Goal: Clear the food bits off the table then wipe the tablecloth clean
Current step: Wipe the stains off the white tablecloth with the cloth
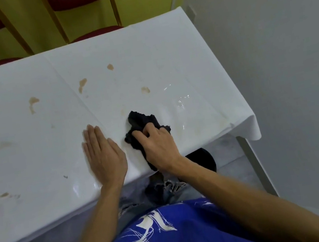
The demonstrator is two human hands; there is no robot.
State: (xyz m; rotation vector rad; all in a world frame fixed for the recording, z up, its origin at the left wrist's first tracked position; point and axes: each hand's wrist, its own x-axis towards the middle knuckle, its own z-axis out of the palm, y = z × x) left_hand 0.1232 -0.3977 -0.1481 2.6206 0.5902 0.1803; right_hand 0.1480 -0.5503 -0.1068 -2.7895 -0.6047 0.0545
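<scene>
A white glossy tablecloth (32, 156) covers the table in front of me. My right hand (158, 144) is closed on a crumpled black cloth (140, 120) and presses it onto the tablecloth near the front edge. To its left, my left hand (102, 154) lies flat on the tablecloth, fingers together, holding nothing. Several tan smears mark the tablecloth: one (82, 85) at the middle, one (110, 66) farther back, one (145, 89) just beyond the cloth, and others at the left (33, 103). Wet shiny streaks (181, 102) show right of the cloth.
Two chairs with gold frames and red cushions (96, 32) stand at the table's far side against a yellow wall. The tablecloth's right corner (251, 128) hangs over a grey table leg (256, 165). Grey floor lies to the right. Small dark crumbs (65, 176) sit near the front left.
</scene>
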